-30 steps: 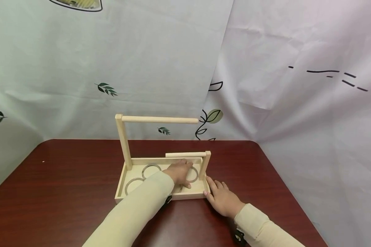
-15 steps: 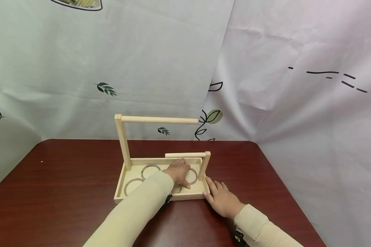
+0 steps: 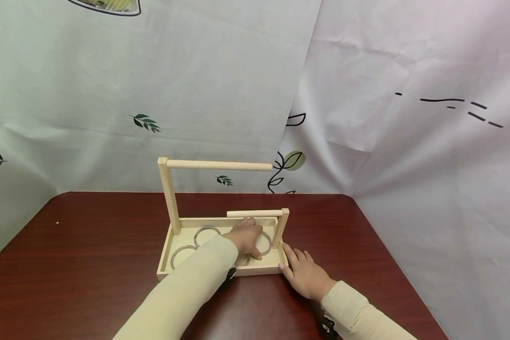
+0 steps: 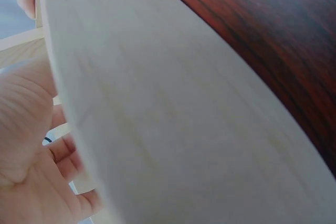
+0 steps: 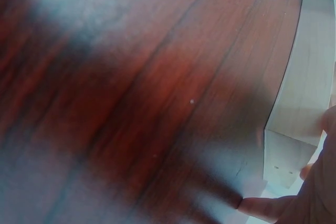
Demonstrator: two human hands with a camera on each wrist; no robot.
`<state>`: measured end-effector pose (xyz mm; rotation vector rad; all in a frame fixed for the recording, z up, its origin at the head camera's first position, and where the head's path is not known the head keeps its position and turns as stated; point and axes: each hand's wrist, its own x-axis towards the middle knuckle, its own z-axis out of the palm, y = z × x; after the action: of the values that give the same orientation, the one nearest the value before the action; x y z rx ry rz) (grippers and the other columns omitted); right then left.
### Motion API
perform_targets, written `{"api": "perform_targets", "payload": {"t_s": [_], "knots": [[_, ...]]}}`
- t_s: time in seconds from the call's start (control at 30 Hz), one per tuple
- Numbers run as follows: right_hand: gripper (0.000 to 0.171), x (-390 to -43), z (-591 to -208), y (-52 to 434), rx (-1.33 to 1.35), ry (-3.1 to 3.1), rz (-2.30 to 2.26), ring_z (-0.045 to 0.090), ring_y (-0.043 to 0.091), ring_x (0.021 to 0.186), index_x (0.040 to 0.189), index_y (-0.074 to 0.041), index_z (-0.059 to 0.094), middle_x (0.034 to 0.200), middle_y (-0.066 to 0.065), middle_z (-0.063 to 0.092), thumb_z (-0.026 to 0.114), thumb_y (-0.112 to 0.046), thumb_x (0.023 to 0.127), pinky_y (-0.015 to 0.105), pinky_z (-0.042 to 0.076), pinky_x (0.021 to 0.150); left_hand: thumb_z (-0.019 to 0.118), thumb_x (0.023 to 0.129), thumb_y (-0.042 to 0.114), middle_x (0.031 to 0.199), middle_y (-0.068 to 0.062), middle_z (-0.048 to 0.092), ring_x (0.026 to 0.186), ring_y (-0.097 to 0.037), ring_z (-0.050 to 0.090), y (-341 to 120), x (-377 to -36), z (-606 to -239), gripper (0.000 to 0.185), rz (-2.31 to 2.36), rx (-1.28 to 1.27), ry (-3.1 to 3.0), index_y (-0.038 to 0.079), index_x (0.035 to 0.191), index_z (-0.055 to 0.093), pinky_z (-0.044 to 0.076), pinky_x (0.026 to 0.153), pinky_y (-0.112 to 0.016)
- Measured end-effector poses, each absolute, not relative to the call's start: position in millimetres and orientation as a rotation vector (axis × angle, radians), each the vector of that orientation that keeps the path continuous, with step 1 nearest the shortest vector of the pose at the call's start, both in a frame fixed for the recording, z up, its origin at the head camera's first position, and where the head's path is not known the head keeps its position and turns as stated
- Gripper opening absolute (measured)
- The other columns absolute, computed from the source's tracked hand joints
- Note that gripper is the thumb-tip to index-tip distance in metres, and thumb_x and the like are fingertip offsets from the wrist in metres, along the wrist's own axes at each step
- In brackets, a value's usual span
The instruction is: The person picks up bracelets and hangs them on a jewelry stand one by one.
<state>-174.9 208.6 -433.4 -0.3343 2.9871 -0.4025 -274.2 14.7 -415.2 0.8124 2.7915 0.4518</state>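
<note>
In the head view a pale wooden tray (image 3: 255, 271) carries a tall post with a horizontal bar (image 3: 218, 165) at its left end and a short post with a bar (image 3: 255, 214) at its right. Several thin greyish rings, bangle-like, lie flat inside, among them a back ring (image 3: 206, 227) and a right ring (image 3: 270, 243). My left hand (image 3: 243, 236) reaches into the tray with fingers and thumb spread, partly covering the rings; contact under its palm is hidden. My right hand (image 3: 308, 275) rests against the tray's right end, fingers straight; its fingertips also show in the right wrist view.
The tray stands on a dark red wooden table (image 3: 102, 245). Behind and to the right hangs a white patterned cloth (image 3: 221, 85). A tiny pale speck (image 3: 57, 222) lies on the left of the table.
Both hands keep nearly the same places. The rings near my left hand appear to have shifted very slightly since a second ago.
</note>
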Motion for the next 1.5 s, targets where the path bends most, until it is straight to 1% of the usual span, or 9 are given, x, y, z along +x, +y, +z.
{"api": "perform_targets", "payload": {"t_s": [0.2,0.27,0.43,0.6,0.83,1.0,1.13,1.27,1.5], "knots": [[0.059,-175.2,-431.5,207.7,-0.344,2.980,-0.391,0.041,0.053,0.126,0.150,-0.011,0.033,0.137,0.028,0.045,0.042,-0.044,0.102,0.059,0.041,0.096,0.089,0.065,0.031,0.132,-0.015,0.049,0.127,-0.029,0.041,8.0,-271.5,-409.9,0.079,0.508,0.777,2.785,0.004,0.131,0.056,0.031,0.108,-0.046],[0.060,-175.1,-430.5,207.5,-0.349,2.977,-0.388,0.040,0.053,0.126,0.151,-0.011,0.033,0.137,0.028,0.045,0.042,-0.044,0.102,0.058,0.040,0.097,0.089,0.065,0.029,0.135,-0.016,0.048,0.128,-0.030,0.041,5.4,-270.9,-407.8,0.077,0.550,0.752,2.781,0.005,0.131,0.056,0.033,0.108,-0.045],[0.060,-173.9,-427.2,207.7,-0.363,2.969,-0.401,0.039,0.053,0.128,0.151,-0.010,0.032,0.137,0.029,0.044,0.042,-0.043,0.102,0.058,0.037,0.100,0.089,0.064,0.025,0.126,-0.012,0.051,0.118,-0.027,0.047,-1.8,-271.1,-406.2,0.075,0.632,0.698,2.770,0.007,0.129,0.056,0.042,0.098,-0.039],[0.060,-173.4,-426.4,207.0,-0.363,2.968,-0.404,0.038,0.052,0.128,0.151,-0.009,0.032,0.137,0.029,0.044,0.042,-0.042,0.102,0.058,0.037,0.101,0.088,0.064,0.026,0.135,-0.014,0.049,0.125,-0.031,0.045,-10.0,-270.8,-406.6,0.088,0.667,0.662,2.777,0.008,0.140,0.048,0.040,0.102,-0.042],[0.060,-174.2,-428.9,207.7,-0.352,2.958,-0.394,0.037,0.050,0.130,0.151,-0.009,0.030,0.139,0.029,0.043,0.042,-0.042,0.102,0.058,0.036,0.102,0.089,0.064,0.027,0.129,-0.017,0.057,0.123,-0.034,0.051,-20.0,-270.1,-405.3,0.085,0.708,0.713,2.827,0.006,0.136,0.050,0.042,0.101,-0.043],[0.060,-174.9,-431.2,208.2,-0.346,2.948,-0.397,0.037,0.051,0.130,0.152,-0.011,0.029,0.139,0.029,0.042,0.041,-0.042,0.102,0.059,0.036,0.101,0.088,0.067,0.023,0.136,-0.024,0.045,0.127,-0.041,0.041,-27.0,-268.3,-400.8,0.075,0.791,0.688,2.839,0.007,0.133,0.056,0.042,0.100,-0.048],[0.060,-174.5,-431.9,208.4,-0.345,2.938,-0.405,0.036,0.051,0.131,0.152,-0.011,0.028,0.140,0.028,0.042,0.041,-0.042,0.103,0.059,0.035,0.102,0.086,0.069,0.023,0.134,-0.025,0.035,0.119,-0.039,0.041,-32.0,-266.9,-396.4,0.069,0.837,0.643,2.834,0.005,0.128,0.057,0.048,0.092,-0.046],[0.060,-173.6,-431.3,208.5,-0.345,2.938,-0.414,0.036,0.052,0.130,0.152,-0.010,0.029,0.139,0.028,0.042,0.042,-0.041,0.103,0.058,0.034,0.103,0.086,0.069,0.022,0.129,-0.021,0.036,0.119,-0.034,0.039,-36.9,-266.9,-392.6,0.062,0.921,0.581,2.812,-0.001,0.120,0.059,0.045,0.094,-0.045],[0.060,-171.9,-430.5,207.8,-0.341,2.941,-0.413,0.036,0.053,0.130,0.152,-0.010,0.029,0.139,0.028,0.042,0.042,-0.041,0.102,0.059,0.035,0.102,0.087,0.068,0.019,0.125,-0.021,0.040,0.114,-0.032,0.039,-48.0,-266.3,-391.0,0.079,0.991,0.502,2.814,-0.006,0.129,0.045,0.043,0.096,-0.043]]}}
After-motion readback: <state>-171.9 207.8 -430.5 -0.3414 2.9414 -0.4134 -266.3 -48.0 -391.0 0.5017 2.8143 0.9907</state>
